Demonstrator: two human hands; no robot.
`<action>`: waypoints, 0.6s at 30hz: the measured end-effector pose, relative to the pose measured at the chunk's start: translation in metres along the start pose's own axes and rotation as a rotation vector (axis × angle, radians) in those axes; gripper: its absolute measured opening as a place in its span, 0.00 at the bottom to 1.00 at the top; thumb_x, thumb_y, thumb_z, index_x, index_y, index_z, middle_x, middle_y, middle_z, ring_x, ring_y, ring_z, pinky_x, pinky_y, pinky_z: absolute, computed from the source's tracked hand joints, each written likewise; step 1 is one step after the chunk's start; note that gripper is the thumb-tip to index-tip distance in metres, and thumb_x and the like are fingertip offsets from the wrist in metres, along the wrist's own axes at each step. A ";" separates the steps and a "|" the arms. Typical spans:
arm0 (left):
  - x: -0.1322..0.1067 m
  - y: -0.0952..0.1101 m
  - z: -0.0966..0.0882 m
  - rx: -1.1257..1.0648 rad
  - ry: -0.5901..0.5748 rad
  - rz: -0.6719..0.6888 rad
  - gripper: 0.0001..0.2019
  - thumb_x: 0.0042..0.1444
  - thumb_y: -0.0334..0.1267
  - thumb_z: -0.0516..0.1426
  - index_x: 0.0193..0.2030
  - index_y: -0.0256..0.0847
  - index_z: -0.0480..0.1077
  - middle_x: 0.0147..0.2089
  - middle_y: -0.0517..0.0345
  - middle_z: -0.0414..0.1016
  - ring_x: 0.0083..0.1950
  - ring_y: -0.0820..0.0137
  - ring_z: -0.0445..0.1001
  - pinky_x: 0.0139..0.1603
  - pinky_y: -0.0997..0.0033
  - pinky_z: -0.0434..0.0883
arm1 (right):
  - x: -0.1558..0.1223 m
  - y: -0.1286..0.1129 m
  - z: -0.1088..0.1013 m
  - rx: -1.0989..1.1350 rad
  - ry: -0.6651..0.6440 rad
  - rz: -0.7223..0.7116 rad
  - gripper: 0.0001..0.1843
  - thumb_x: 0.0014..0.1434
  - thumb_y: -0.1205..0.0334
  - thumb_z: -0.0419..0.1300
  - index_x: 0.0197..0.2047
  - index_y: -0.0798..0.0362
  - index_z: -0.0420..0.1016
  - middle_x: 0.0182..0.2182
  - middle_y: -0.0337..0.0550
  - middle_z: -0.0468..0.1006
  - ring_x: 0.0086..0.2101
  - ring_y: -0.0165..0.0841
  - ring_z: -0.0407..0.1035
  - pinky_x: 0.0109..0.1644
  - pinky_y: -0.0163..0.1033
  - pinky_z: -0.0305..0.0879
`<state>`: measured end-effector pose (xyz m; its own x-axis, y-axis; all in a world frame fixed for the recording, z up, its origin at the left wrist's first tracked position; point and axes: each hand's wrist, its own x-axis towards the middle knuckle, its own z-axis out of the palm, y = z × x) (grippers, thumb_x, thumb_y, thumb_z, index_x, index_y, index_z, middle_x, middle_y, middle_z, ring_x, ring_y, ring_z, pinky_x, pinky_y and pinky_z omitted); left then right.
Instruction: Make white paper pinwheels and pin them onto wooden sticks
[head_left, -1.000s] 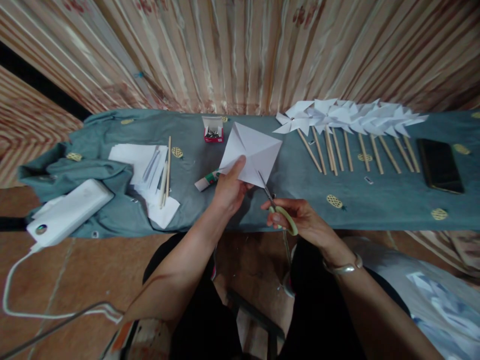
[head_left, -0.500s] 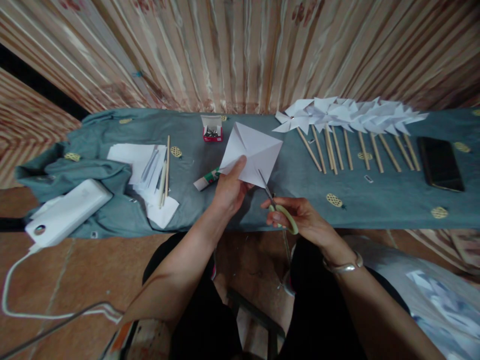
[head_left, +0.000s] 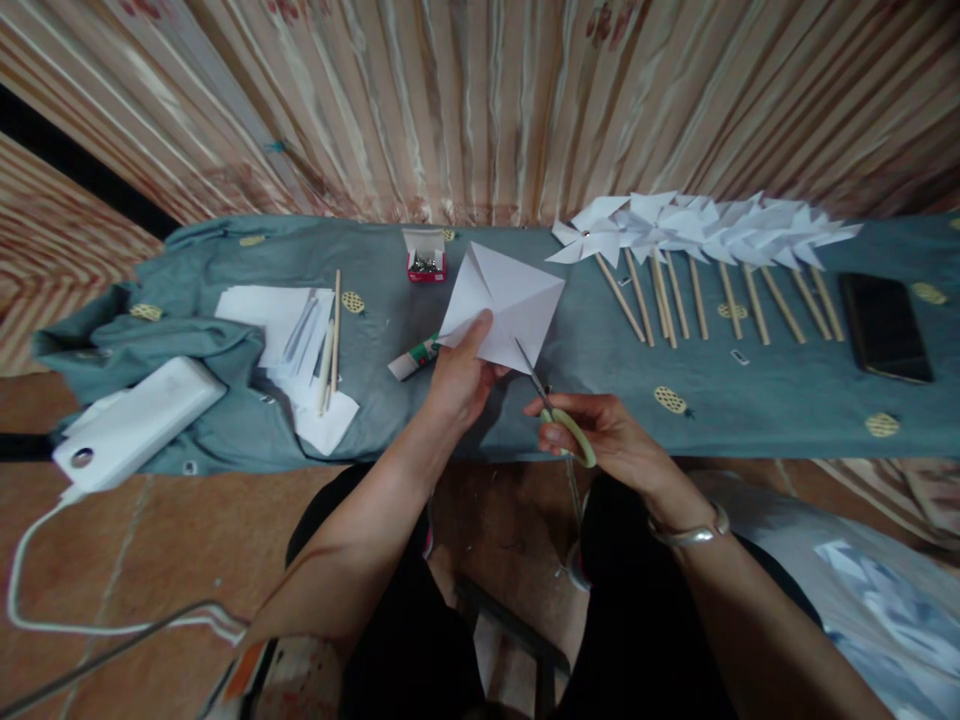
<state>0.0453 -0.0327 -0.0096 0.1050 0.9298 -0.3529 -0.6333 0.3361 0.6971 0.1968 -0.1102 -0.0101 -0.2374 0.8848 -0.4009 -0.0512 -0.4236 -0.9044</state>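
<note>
My left hand (head_left: pixel 457 378) pinches the lower left corner of a creased white paper square (head_left: pixel 510 300), held up over the blue-grey cloth (head_left: pixel 600 390). Green-handled scissors (head_left: pixel 559 415) sit in my right hand (head_left: pixel 607 440), fingers closed through the loops. Their blades point up and left, with the tips at the paper's lower corner. A silver bangle is on my right wrist.
Several finished white pinwheels (head_left: pixel 697 235) on wooden sticks lie at the right, beside a black phone (head_left: pixel 885 325). A glue stick (head_left: pixel 411 362), a pin box (head_left: pixel 425 262), paper sheets with sticks (head_left: pixel 300 345) and a white power bank (head_left: pixel 131 420) with cable lie at centre and left.
Almost nothing has moved; the scissors blades stay at the paper's lower corner and both hands hold their places.
</note>
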 end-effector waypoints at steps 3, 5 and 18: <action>0.000 0.000 0.001 0.020 0.016 0.002 0.03 0.57 0.35 0.59 0.34 0.38 0.72 0.27 0.62 0.73 0.25 0.76 0.69 0.25 0.77 0.66 | 0.001 0.000 0.001 0.038 0.003 0.017 0.23 0.37 0.51 0.75 0.35 0.54 0.80 0.20 0.34 0.73 0.21 0.24 0.66 0.24 0.31 0.63; -0.001 0.001 0.002 0.038 0.030 -0.002 0.04 0.59 0.34 0.57 0.34 0.38 0.72 0.27 0.61 0.73 0.24 0.76 0.69 0.24 0.77 0.65 | 0.001 0.000 0.001 0.064 0.011 0.036 0.22 0.36 0.52 0.75 0.35 0.54 0.81 0.20 0.34 0.74 0.21 0.24 0.67 0.24 0.30 0.65; -0.003 -0.002 0.002 0.003 -0.023 -0.042 0.03 0.56 0.36 0.60 0.37 0.41 0.73 0.34 0.59 0.77 0.30 0.74 0.74 0.27 0.76 0.69 | 0.001 -0.004 0.004 0.082 0.041 0.036 0.21 0.34 0.52 0.76 0.32 0.54 0.80 0.18 0.33 0.73 0.21 0.23 0.67 0.24 0.28 0.64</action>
<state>0.0478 -0.0360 -0.0092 0.1493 0.9179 -0.3677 -0.6257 0.3757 0.6836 0.1929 -0.1079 -0.0060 -0.2008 0.8752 -0.4401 -0.1228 -0.4682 -0.8750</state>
